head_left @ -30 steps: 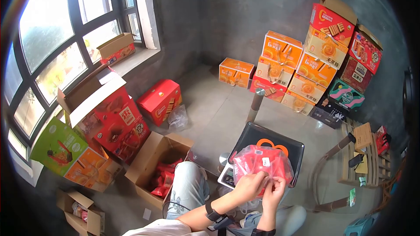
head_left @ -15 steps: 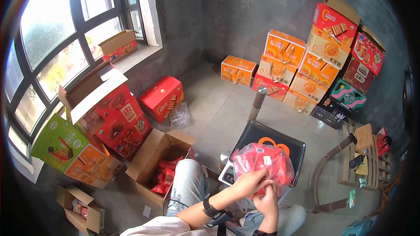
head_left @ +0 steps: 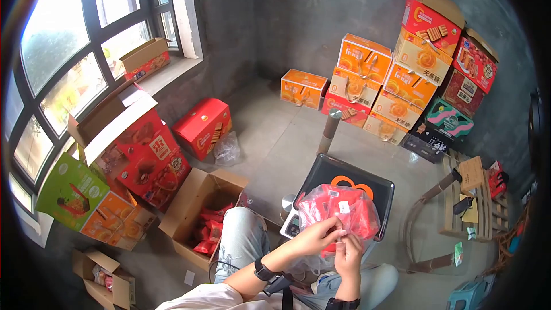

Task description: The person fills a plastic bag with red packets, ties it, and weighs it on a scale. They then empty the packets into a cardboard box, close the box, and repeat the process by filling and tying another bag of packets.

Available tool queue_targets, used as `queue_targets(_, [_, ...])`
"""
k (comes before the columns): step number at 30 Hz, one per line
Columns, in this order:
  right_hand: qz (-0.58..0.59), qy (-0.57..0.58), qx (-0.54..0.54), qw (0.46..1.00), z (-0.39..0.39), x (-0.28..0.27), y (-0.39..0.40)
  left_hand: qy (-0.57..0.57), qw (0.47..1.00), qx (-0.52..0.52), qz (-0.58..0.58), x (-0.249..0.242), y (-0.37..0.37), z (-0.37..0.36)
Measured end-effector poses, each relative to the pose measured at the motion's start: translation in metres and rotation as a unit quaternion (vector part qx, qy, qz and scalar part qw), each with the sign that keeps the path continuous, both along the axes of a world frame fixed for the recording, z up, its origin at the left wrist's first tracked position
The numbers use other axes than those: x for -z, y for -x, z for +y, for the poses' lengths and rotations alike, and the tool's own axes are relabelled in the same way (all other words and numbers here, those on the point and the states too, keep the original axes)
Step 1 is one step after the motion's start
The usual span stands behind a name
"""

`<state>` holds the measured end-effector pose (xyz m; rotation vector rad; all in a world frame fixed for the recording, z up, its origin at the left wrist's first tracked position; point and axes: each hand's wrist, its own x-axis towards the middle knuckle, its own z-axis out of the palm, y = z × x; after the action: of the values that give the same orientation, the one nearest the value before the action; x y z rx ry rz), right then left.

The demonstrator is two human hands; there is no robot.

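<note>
A clear plastic bag (head_left: pixel 310 206) full of red packets (head_left: pixel 359 209) rests on a black tray (head_left: pixel 381 186), and a white label shows on top. My left hand (head_left: pixel 322 235) is closed, its fingers pinching the gathered near end of the bag. Right beside it, my right hand (head_left: pixel 348 254) is closed on the same end, thumb and fingers together. The fingertips of both hands nearly meet. Loose clear plastic hangs beneath my wrists. Orange loops (head_left: pixel 351 182) lie on the tray behind the bag. A white device with a small display (head_left: pixel 291 225) shows at the tray's left edge.
An open carton (head_left: pixel 178 227) with red packets stands left of my knee. A smaller open carton (head_left: pixel 103 281) sits at lower left. Printed boxes (head_left: pixel 396 92) are stacked by the back wall. A red box (head_left: pixel 204 129) stands near the window. A wooden pallet (head_left: pixel 485 218) is at right.
The view has shifted slightly, so the surroundings sit a little further left. Both hands stay at the bag's gathered end, with the fingertips slightly rearranged.
</note>
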<state>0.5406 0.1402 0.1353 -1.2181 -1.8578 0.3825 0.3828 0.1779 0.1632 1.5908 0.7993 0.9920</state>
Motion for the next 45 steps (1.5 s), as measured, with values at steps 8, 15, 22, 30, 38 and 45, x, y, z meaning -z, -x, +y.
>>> queue_targets(8, [0.058, -0.055, 0.071, 0.994, 0.002, 0.006, 0.004, -0.049, 0.994, -0.102, -0.003, 0.011, -0.004, 0.000])
queue_targets(15, [0.095, -0.112, 0.176, 0.973, 0.003, 0.008, -0.006, -0.126, 0.935, -0.324, 0.069, 0.025, 0.006, 0.014])
queue_targets(22, [0.380, 0.114, 0.133, 0.908, -0.008, 0.017, -0.003, -0.009, 0.948, -0.317, 0.024, 0.016, 0.003, 0.005])
queue_targets(30, [0.624, 0.137, 0.064, 0.767, -0.004, 0.011, 0.009, 0.175, 0.960, -0.051, -0.215, -0.004, -0.001, -0.004])
queue_targets(38, [0.465, 0.123, 0.036, 0.876, -0.001, 0.037, -0.023, -0.067, 0.984, -0.163, 0.027, 0.023, 0.009, 0.015])
queue_targets(45, [0.095, 0.024, 0.107, 0.989, 0.010, 0.013, -0.051, 0.033, 0.974, -0.225, 0.007, 0.040, 0.038, 0.050])
